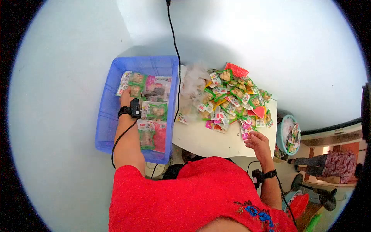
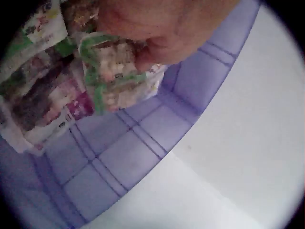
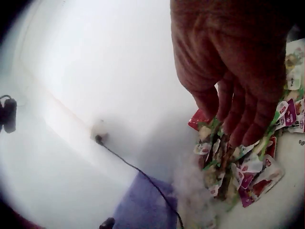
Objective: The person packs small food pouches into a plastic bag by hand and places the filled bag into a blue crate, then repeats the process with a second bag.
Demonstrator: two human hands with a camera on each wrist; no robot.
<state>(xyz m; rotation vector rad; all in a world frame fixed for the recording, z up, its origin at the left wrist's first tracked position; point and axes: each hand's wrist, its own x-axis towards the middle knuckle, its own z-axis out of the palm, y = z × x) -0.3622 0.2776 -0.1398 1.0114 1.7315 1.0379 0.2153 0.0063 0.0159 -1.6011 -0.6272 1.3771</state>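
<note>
My left hand (image 1: 125, 96) reaches into a blue plastic basket (image 1: 104, 123) and pinches a green-edged snack packet (image 2: 114, 62) near the basket's far left corner. In the left wrist view the thumb lies bent over the packet's clear front, while the other fingers are largely hidden. More packets (image 1: 154, 110) lie in rows inside, one of them red (image 1: 160, 137). Over the table's front right part, my right hand (image 1: 259, 144) hangs with relaxed fingers and holds nothing. Its fingertips are close to the near edge of a heap of small snack packets (image 1: 232, 98).
The heap sits on a white table (image 1: 197, 141), beside crumpled clear plastic (image 1: 193, 83). A black cable (image 1: 174, 38) hangs between basket and heap. A light-blue tub (image 1: 281, 135) with packets stands right of the table. Another person (image 1: 336, 164) and a fan (image 1: 327, 199) are farther right.
</note>
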